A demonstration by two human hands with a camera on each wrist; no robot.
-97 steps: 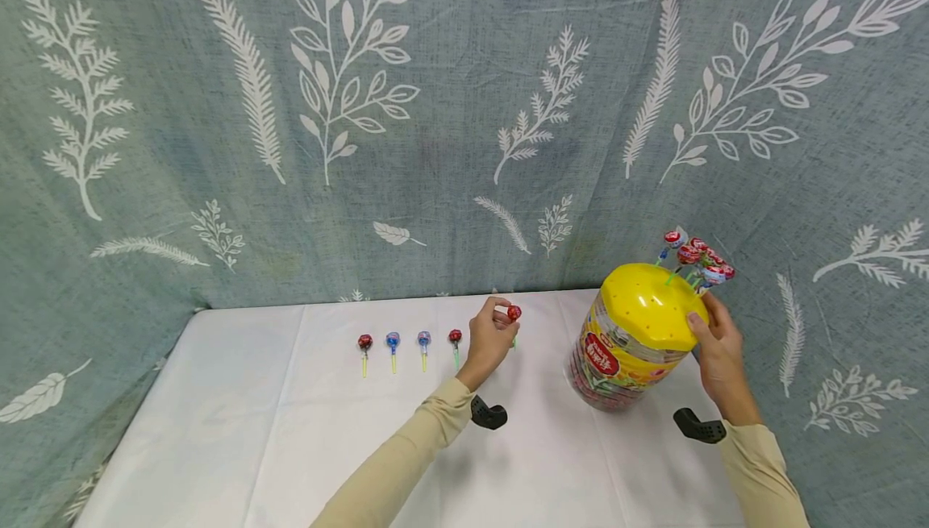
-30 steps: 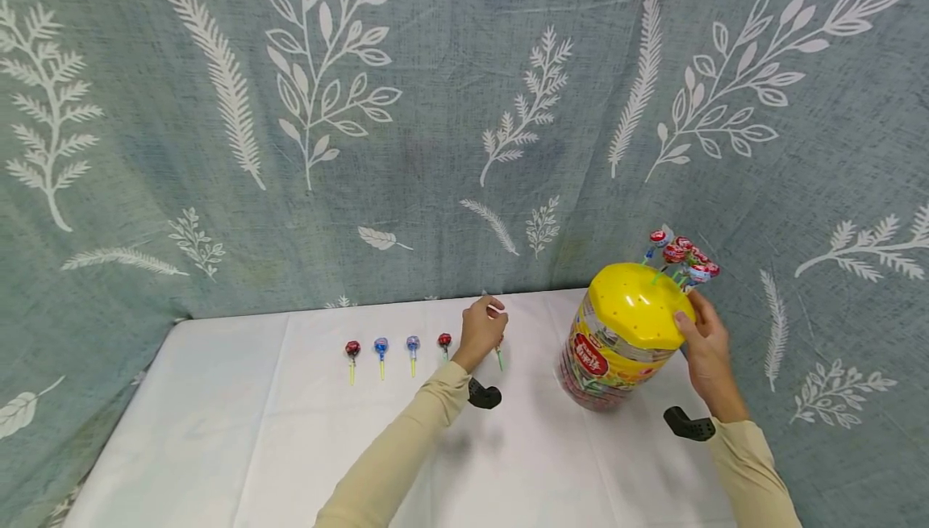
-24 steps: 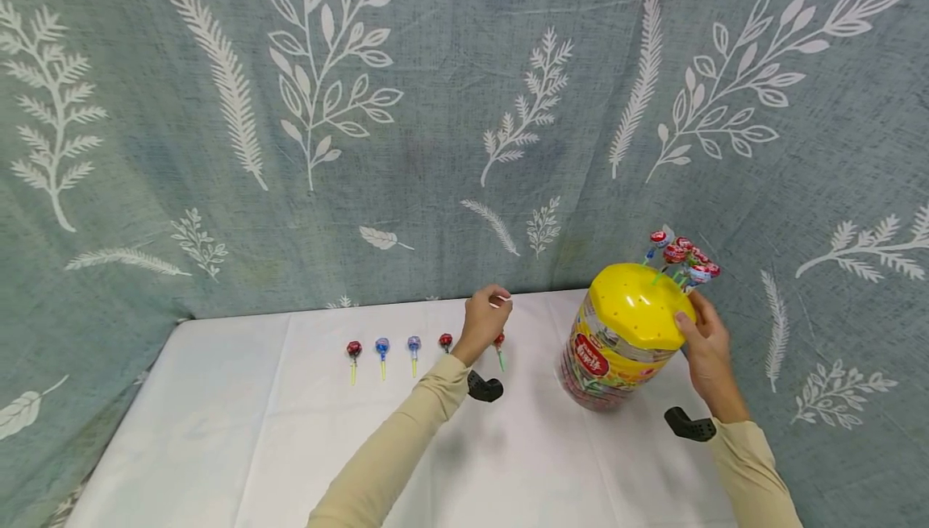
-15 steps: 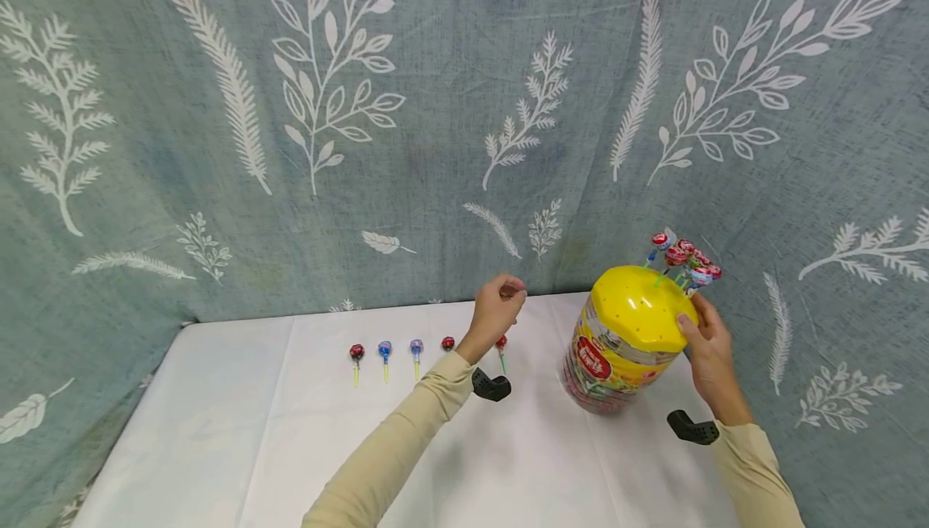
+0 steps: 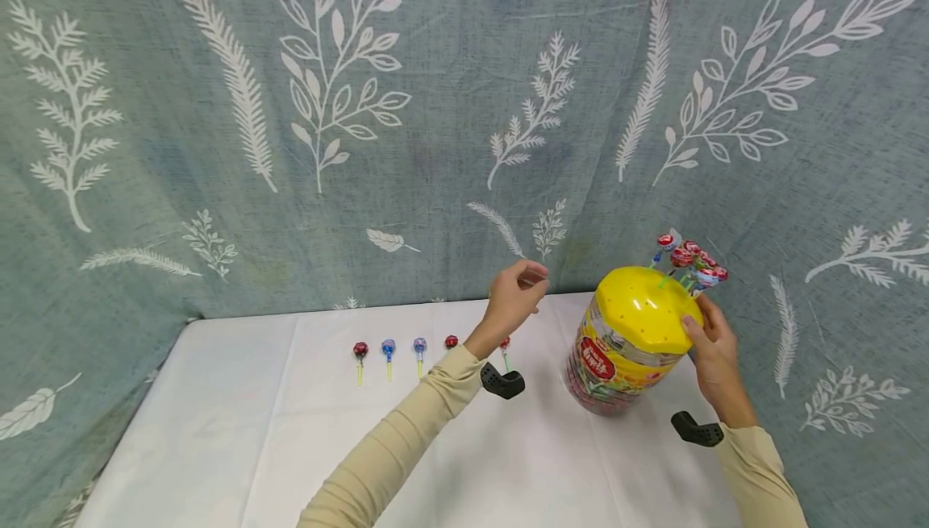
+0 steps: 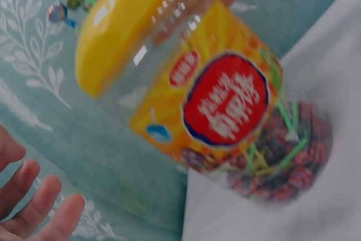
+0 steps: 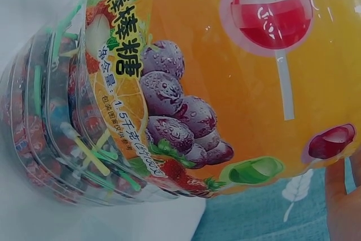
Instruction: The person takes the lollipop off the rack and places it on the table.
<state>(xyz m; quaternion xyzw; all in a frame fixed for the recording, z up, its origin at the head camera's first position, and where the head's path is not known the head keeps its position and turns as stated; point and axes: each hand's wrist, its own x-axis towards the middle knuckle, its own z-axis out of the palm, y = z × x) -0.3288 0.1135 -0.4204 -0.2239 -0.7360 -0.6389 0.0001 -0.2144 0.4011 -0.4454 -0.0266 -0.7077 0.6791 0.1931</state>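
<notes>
My left hand (image 5: 517,298) hovers above the back of the table, left of a lollipop jar (image 5: 606,367). In the left wrist view its fingers (image 6: 53,218) are relaxed and apart, holding nothing. The jar has a yellow lid (image 5: 642,306) and a printed label, with many wrapped lollipops inside. My right hand (image 5: 714,351) grips its upper right side, thumb at the lid's edge; the other fingers are partly hidden behind. Several lollipops (image 5: 685,255) stand stick-down in the lid's holes. Below my left wrist a red lollipop (image 5: 505,343) with a green stick lies on the table.
Left of that, lollipops lie in a row: dark red (image 5: 360,349), blue (image 5: 389,348), paler blue (image 5: 420,347) and red (image 5: 452,342), the last partly behind the left sleeve. A patterned curtain (image 5: 435,149) hangs along the back edge of the white table (image 5: 218,415).
The red lollipop my left hand held is now down on the table, let go. That hand has risen and moved right, closer to the jar. The right hand keeps its grip.
</notes>
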